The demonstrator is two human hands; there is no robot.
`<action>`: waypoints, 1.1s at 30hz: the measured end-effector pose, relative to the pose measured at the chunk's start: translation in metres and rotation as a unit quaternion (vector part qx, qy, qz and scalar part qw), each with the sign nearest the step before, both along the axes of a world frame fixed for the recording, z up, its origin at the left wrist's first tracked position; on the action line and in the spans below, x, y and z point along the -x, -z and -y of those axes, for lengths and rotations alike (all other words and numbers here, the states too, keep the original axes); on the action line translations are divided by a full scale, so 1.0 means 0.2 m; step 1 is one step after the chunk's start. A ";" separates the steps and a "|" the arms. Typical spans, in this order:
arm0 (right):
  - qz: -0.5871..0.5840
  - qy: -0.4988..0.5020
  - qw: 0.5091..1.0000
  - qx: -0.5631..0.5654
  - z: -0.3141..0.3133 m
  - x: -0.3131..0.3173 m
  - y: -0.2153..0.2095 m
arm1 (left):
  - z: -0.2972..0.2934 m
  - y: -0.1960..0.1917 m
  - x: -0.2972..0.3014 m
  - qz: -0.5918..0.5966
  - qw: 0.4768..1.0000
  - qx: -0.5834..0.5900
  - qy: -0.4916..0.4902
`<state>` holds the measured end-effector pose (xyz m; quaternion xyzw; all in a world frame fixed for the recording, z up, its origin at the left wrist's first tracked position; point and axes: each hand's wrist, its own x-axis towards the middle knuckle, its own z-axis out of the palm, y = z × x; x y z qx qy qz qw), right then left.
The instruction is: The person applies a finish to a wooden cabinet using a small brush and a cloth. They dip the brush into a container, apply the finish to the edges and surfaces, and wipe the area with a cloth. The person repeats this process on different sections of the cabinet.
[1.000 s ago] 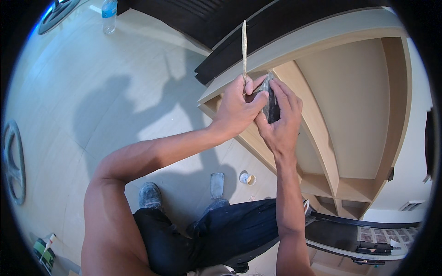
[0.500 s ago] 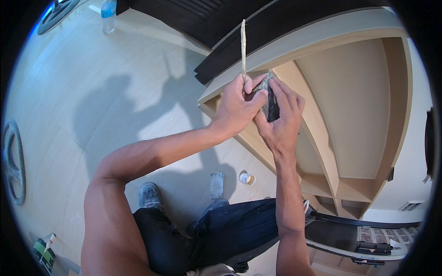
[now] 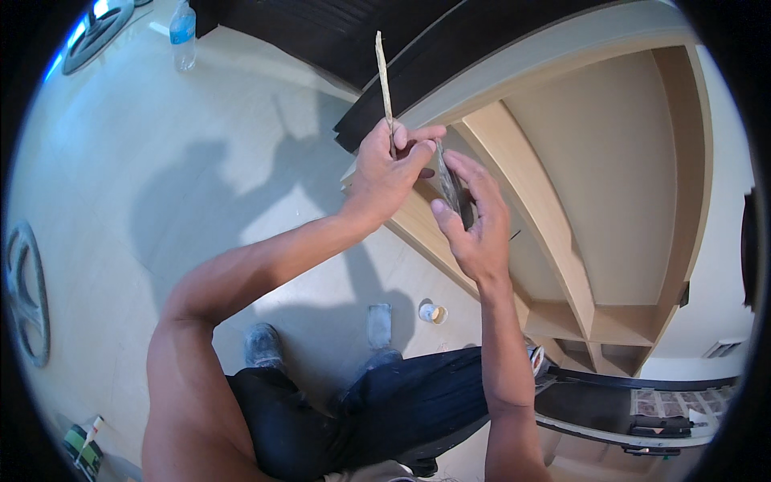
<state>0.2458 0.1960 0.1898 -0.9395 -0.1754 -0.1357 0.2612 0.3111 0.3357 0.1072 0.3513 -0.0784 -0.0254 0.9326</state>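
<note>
Floor (image 3: 104, 265): pale and smooth, crossed by a broad shadow (image 3: 181, 189).
Shelf (image 3: 602, 161): pale wood, open-fronted, set at the right; both hands are held up in front of its near side.
Trousers (image 3: 418, 386): dark, bent legs partly seen below the arms.
Plate (image 3: 379, 325): grey and flat, laid on the floor just beyond one shoe, with a small cup (image 3: 432, 313) standing near it on the right.
Right hand (image 3: 484, 229): clamped on the pad (image 3: 450, 181), which is pinched between thumb and fingers along its length.
Left hand (image 3: 379, 175): closed on the stick (image 3: 383, 72) near its lower end; thumb and one finger are stretched toward the pad's upper tip.
Stick handling: judged light, stiff and thin enough to be snapped if bent; best gripped low, as is done.
Pad handling: judged light and fairly firm, perhaps dusty and so a little slippery; best taken by its long edges, clear of the narrow tip.
Pad's place: tilted, seen nearly edge-on between the hands, before the shelf.
Shelf's lower bays: partly covered by the right forearm.
Stick's lower end: lost among the left fingers.
Pad's far face: turned away, so its full shape and material cannot be told.
Pad's upper tip: whether it is touched by the left thumb cannot be made out.
</note>
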 end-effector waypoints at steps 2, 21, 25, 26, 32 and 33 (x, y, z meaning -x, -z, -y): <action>-0.054 -0.001 0.996 -0.071 0.02 0.02 0.00 | -0.01 0.00 -0.01 0.009 1.000 -0.010 0.009; -0.259 0.046 0.894 -0.364 0.10 0.13 0.07 | -0.14 0.00 -0.05 0.025 0.996 -0.063 -0.054; -0.260 0.053 0.893 -0.362 0.14 0.14 0.08 | -0.08 0.00 -0.06 0.070 0.986 -0.102 -0.109; -0.262 0.051 0.891 -0.367 0.15 0.14 0.10 | -0.06 0.01 -0.07 0.072 0.981 -0.119 -0.134; -0.290 0.056 0.888 -0.351 0.14 0.14 0.12 | 0.10 0.04 -0.22 0.127 0.941 -0.223 -0.220; -0.295 0.055 0.888 -0.349 0.15 0.15 0.12 | 0.12 0.03 -0.24 0.137 0.938 -0.229 -0.222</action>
